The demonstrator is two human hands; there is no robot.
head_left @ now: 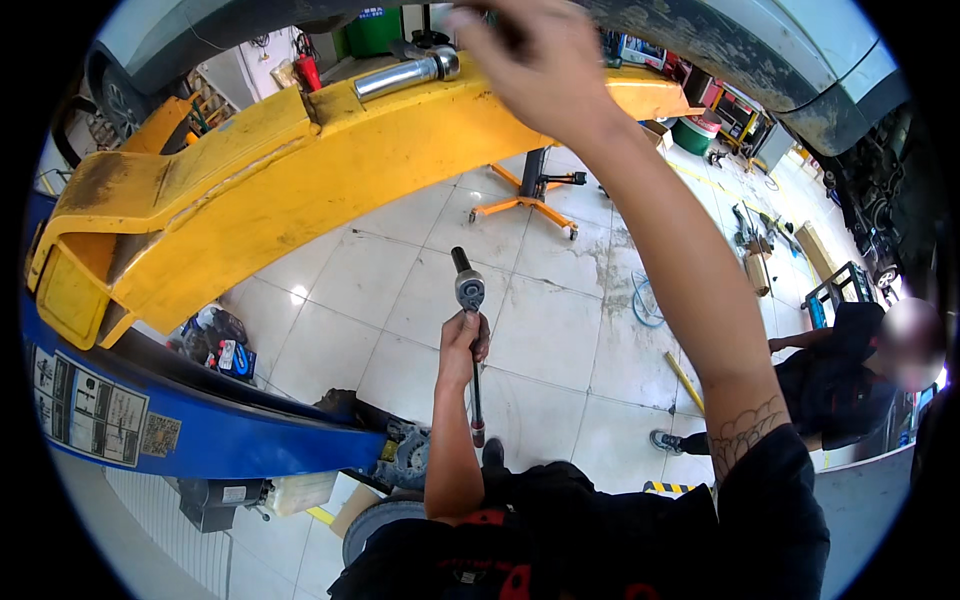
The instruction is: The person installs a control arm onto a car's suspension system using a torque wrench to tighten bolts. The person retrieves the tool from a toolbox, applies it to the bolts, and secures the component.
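My left hand (463, 345) is wrapped round a ratchet wrench (470, 292), just below its round head. A dark socket (460, 258) is fitted on that head, and the long handle hangs down beside my forearm. My right hand (545, 70) is raised over the yellow lift arm (330, 165), its fingers smeared by motion and partly cut off at the top edge. Whether it holds anything does not show. To the left of it, a chrome tool with a thick cylindrical body (400, 78) lies on top of the lift arm.
A blue lift post (230, 430) stands at lower left. A raised car (720, 50) hangs overhead. On the tiled floor are an orange wheeled stand (530, 195), a blue hose (645, 300) and a yellow bar (685, 382). A co-worker (835, 375) is at the right.
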